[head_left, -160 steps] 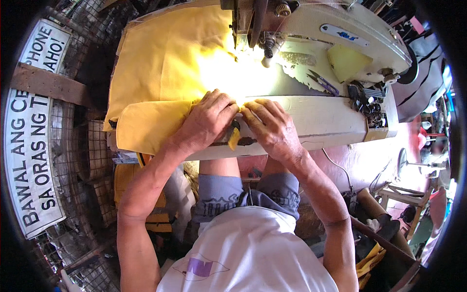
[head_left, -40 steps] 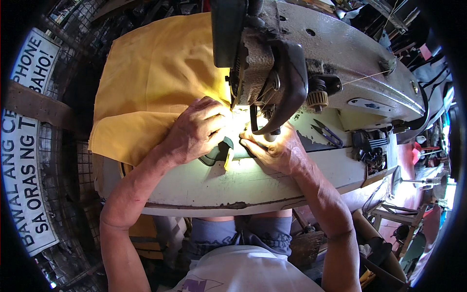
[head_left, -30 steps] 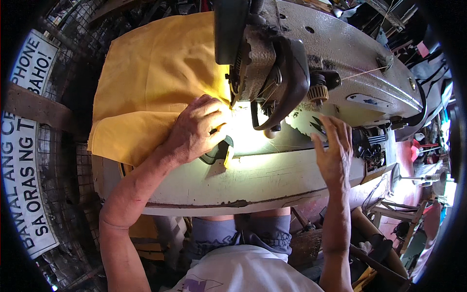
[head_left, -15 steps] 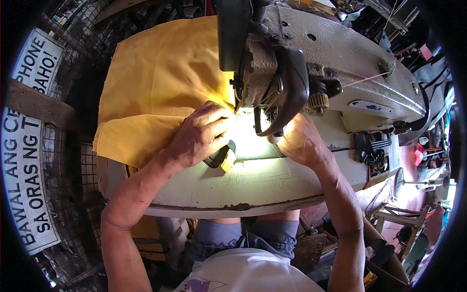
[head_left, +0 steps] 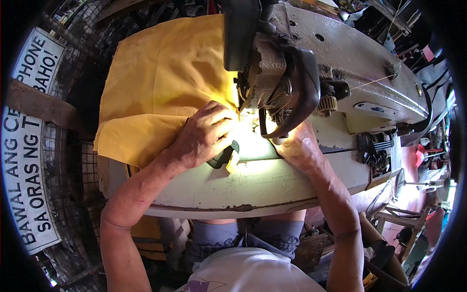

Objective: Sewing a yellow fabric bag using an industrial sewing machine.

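Note:
A wide yellow cloth (head_left: pixel 165 68) lies over the left of the sewing machine's table, its near edge folded over. My left hand (head_left: pixel 206 132) rests at the cloth's right edge, fingers bent and closed on it beside the needle area. Just under that hand's fingertips is a small dark piece (head_left: pixel 224 156) with a yellow tab (head_left: pixel 233 161). The sewing machine (head_left: pixel 340 63) rises over the work, and its lamp glare washes out the spot between my hands. My right hand (head_left: pixel 300 148) reaches in below the machine's head, its fingertips hidden by the dark curved guard (head_left: pixel 311 97).
The pale worn table (head_left: pixel 194 192) has a chipped front edge just before my lap. At its right end sits a dark metal part (head_left: pixel 372 147). A wire-mesh wall with a white sign (head_left: pixel 24 180) stands left. A wooden stool (head_left: pixel 401 216) and a fan are on the right.
The machine sits slightly farther right in the view. My right hand has shifted a little left and nearer me beneath its head. My left hand stays on the cloth, almost unmoved.

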The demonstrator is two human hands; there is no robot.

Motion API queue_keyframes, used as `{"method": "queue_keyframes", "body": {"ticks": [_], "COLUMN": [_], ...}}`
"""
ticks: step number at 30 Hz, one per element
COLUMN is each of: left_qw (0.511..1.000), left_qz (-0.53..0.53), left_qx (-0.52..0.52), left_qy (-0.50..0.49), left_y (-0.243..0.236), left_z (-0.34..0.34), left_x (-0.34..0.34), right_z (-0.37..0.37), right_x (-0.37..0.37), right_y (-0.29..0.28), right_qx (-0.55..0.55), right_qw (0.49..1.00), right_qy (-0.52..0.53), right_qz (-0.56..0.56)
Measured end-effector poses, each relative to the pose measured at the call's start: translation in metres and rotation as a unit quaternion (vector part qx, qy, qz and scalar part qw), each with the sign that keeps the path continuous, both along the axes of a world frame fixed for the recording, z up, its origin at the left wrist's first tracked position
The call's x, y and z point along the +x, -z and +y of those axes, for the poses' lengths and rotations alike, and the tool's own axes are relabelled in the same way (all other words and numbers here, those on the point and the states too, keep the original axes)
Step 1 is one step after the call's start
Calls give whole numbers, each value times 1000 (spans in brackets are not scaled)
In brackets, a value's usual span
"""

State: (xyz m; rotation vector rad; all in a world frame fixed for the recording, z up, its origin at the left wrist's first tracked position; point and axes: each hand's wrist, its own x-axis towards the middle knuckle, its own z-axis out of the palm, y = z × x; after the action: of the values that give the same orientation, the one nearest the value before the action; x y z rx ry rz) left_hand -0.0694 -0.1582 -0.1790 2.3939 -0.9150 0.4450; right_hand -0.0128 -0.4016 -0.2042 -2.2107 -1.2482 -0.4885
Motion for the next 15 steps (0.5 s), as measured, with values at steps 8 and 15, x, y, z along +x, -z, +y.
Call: {"method": "queue_keyframes", "body": {"ticks": [8, 15], "left_qw": [999, 999], "left_qz": [28, 32], "left_qx": [-27, -15], "left_qy": [-10, 1], "left_y": [-3, -1], "left_z": [-2, -1], "left_x": [2, 3], "right_z": [-2, -8], "right_x": [-7, -7], "right_y": [8, 9], "right_qx": [-34, -60], "right_qw": [999, 998], "right_qy": [30, 23], "right_qz": [-22, -10]}}
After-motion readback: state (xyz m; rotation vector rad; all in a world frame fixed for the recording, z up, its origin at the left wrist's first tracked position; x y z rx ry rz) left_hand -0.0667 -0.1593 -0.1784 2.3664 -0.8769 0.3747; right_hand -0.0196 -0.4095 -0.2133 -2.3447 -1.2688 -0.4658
